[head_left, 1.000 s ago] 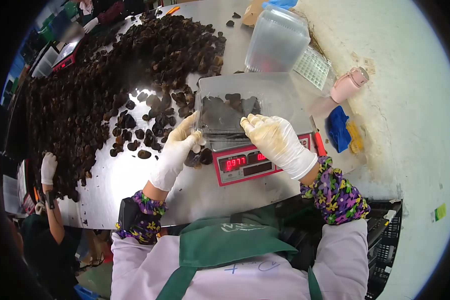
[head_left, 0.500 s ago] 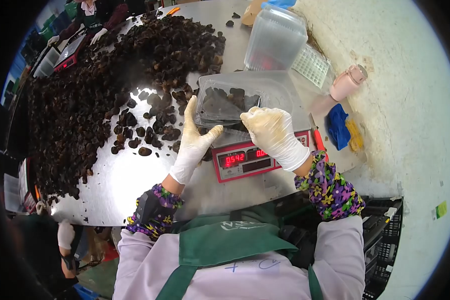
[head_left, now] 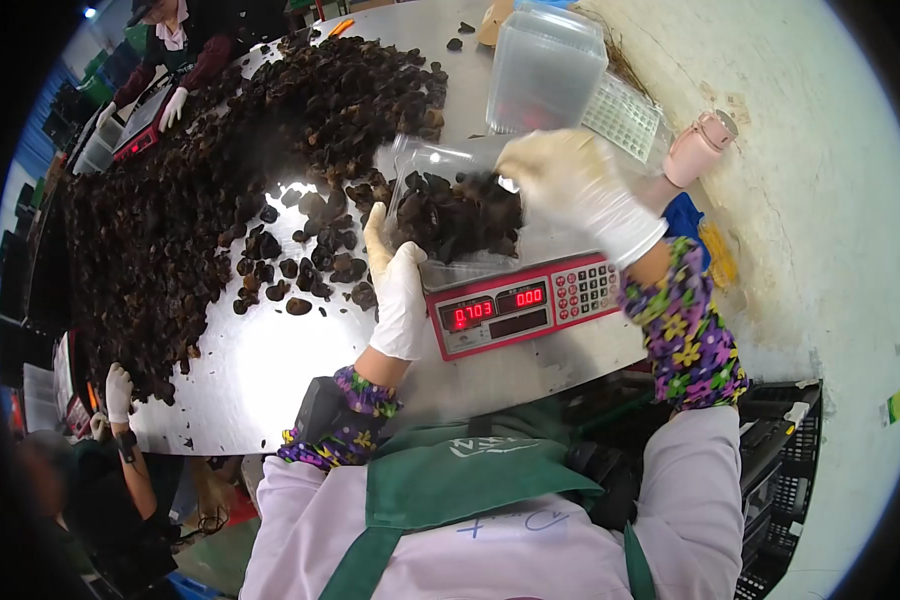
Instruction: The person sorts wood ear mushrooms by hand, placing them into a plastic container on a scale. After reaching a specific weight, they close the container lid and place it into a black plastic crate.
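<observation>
A clear plastic box (head_left: pixel 455 265) filled with dark, wrinkled mushroom-like pieces (head_left: pixel 460 215) rests on a red-framed scale (head_left: pixel 500 322), whose display reads 0.703. My left hand (head_left: pixel 400 300), in a white glove, grips the box at its left front corner, thumb and finger at the edge. Over the box's right rear corner is my gloved right hand (head_left: pixel 585 190), smeared by motion. Its fingers are bent near the clear plastic at the box's rear edge; whether they hold it cannot be made out.
Dark pieces (head_left: pixel 170 240) are heaped across the metal table (head_left: pixel 270 370). Behind the scale stand stacked clear boxes (head_left: pixel 545 75) and a white grid tray (head_left: pixel 622 122). A pink bottle (head_left: pixel 698 150) and blue cloth (head_left: pixel 683 225) lie right. Co-workers (head_left: pixel 175 50) are at far left and lower left (head_left: pixel 135 480).
My right hand has moved up and right, off the box's front. The dark pieces now show more fully. The reading went from 0.542 to 0.703. A co-worker's hand at lower left has risen.
</observation>
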### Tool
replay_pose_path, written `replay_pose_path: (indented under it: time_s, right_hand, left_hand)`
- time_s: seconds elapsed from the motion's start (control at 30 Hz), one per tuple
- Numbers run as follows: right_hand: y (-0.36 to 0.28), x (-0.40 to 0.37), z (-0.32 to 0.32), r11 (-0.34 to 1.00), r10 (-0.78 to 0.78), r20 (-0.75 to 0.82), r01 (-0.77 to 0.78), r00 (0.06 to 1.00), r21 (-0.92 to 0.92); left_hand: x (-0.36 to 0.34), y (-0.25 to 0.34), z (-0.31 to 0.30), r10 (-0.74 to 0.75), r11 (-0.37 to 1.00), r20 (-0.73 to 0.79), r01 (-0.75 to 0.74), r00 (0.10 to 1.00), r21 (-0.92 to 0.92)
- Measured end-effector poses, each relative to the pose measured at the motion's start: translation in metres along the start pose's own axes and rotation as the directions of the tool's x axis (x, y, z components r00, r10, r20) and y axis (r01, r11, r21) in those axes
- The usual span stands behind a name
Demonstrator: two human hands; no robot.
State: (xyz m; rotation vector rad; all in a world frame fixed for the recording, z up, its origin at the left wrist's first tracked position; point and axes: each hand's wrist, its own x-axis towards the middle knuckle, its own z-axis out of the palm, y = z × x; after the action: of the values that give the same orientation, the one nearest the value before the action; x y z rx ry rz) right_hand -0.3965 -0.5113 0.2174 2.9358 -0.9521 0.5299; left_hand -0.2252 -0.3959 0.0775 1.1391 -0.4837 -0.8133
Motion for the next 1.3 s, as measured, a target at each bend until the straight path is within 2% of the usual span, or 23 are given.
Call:
replay_pose_path:
  time_s: [0.03, 0.1, 0.13, 0.17, 0.2, 0.23, 0.3, 0.33, 0.4, 0.43, 0.5, 0.53, 0.57, 0.67, 0.73, 0.77, 0.83, 0.9, 0.97, 1.1, 1.2, 1.27, 1.3]
  right_hand:
    - [0.012, 0.005, -0.007, 0.980, 0.096, -0.012, -0.093, 0.995, 0.178]
    - [0.022, 0.007, -0.002, 0.992, 0.031, -0.029, -0.027, 0.999, 0.126]
    - [0.013, 0.007, -0.003, 0.992, 0.033, 0.104, -0.045, 0.994, 0.117]
    - [0.004, 0.006, -0.004, 0.993, 0.035, 0.233, -0.061, 0.972, 0.105]
    - [-0.007, 0.002, -0.003, 0.998, 0.046, 0.210, -0.055, 0.977, 0.041]
    - [-0.012, -0.005, 0.004, 0.999, -0.004, 0.109, 0.000, 0.994, 0.041]
    - [-0.018, -0.012, 0.014, 0.999, -0.013, 0.099, 0.009, 0.995, 0.043]
    - [-0.017, -0.014, 0.015, 0.999, -0.012, 0.099, 0.007, 0.995, 0.046]
    - [-0.015, -0.016, 0.014, 1.000, 0.016, -0.155, -0.015, 0.988, 0.007]
    - [-0.014, -0.015, 0.009, 1.000, 0.015, -0.159, -0.014, 0.987, 0.007]
    - [-0.012, -0.017, -0.006, 0.995, 0.057, -0.524, -0.007, 0.850, 0.097]
    - [-0.010, -0.022, -0.011, 0.991, 0.069, -0.519, 0.002, 0.852, 0.135]
    - [-0.007, -0.025, -0.010, 0.991, 0.067, -0.520, 0.002, 0.851, 0.132]
    - [0.007, -0.027, 0.010, 0.971, 0.051, -0.370, 0.040, 0.928, 0.234]
    - [0.026, -0.020, 0.034, 0.989, 0.026, -0.113, -0.009, 0.993, 0.146]
    - [0.031, -0.017, 0.044, 0.989, 0.028, -0.118, -0.011, 0.993, 0.145]
    - [0.033, -0.006, 0.060, 0.994, 0.077, 0.011, -0.078, 0.997, 0.080]
    - [0.032, 0.001, 0.068, 0.992, 0.069, 0.034, -0.072, 0.997, 0.102]
    - [0.028, 0.006, 0.067, 0.997, 0.060, 0.139, -0.052, 0.989, -0.061]
    - [0.031, 0.001, 0.067, 0.996, 0.025, 0.094, -0.017, 0.995, -0.083]
    - [0.037, -0.008, 0.056, 0.995, 0.076, -0.039, -0.073, 0.996, 0.072]
    - [0.038, -0.015, 0.048, 0.976, 0.073, -0.214, -0.025, 0.974, 0.219]
    - [0.034, -0.018, 0.043, 0.976, 0.072, -0.215, -0.024, 0.974, 0.216]
  left_hand:
    - [0.002, 0.001, 0.001, 0.004, 1.000, 0.001, -0.004, 1.000, 0.002]
    - [0.003, 0.003, 0.003, 0.009, 1.000, -0.006, -0.009, 1.000, 0.024]
    - [0.004, 0.001, 0.004, 0.014, 1.000, -0.001, -0.014, 1.000, 0.022]
    - [0.006, -0.003, 0.002, 0.209, 0.953, -0.021, -0.199, 0.978, 0.228]
    - [0.005, -0.006, 0.001, 0.394, 0.832, -0.003, -0.356, 0.919, 0.426]
    - [-0.003, 0.014, 0.006, 0.474, 0.751, 0.066, -0.443, 0.878, 0.491]
    - [-0.005, 0.019, 0.005, 0.555, 0.650, 0.180, -0.558, 0.812, 0.515]
    - [-0.006, 0.017, 0.005, 0.553, 0.650, 0.181, -0.557, 0.813, 0.517]
    - [-0.004, 0.014, 0.005, 0.520, 0.663, 0.213, -0.548, 0.827, 0.511]
    - [-0.003, 0.014, 0.005, 0.523, 0.660, 0.214, -0.551, 0.825, 0.511]
    - [-0.001, 0.022, 0.010, 0.637, 0.455, 0.329, -0.685, 0.697, 0.570]
    - [-0.002, 0.031, 0.012, 0.635, 0.303, 0.421, -0.710, 0.648, 0.635]
    - [-0.002, 0.038, 0.016, 0.637, 0.304, 0.421, -0.712, 0.646, 0.633]
    - [0.003, 0.054, 0.034, 0.492, 0.026, 0.638, -0.742, 0.592, 0.669]
    - [0.018, 0.048, 0.032, 0.398, 0.065, 0.693, -0.771, 0.602, 0.633]
    - [0.023, 0.045, 0.030, 0.300, 0.106, 0.744, -0.796, 0.597, 0.596]
    - [0.024, 0.045, 0.030, 0.292, 0.054, 0.760, -0.803, 0.581, 0.593]
    - [0.023, 0.047, 0.030, 0.236, 0.191, 0.725, -0.763, 0.647, 0.618]
    - [0.027, 0.043, 0.029, 0.278, 0.171, 0.726, -0.776, 0.629, 0.607]
    - [0.034, 0.043, 0.029, 0.207, 0.249, 0.678, -0.708, 0.706, 0.661]
    - [0.032, 0.043, 0.029, 0.264, 0.301, 0.657, -0.707, 0.706, 0.640]
    - [0.033, 0.039, 0.027, 0.430, 0.163, 0.659, -0.772, 0.616, 0.615]
    - [0.030, 0.043, 0.029, 0.433, 0.164, 0.659, -0.772, 0.615, 0.614]
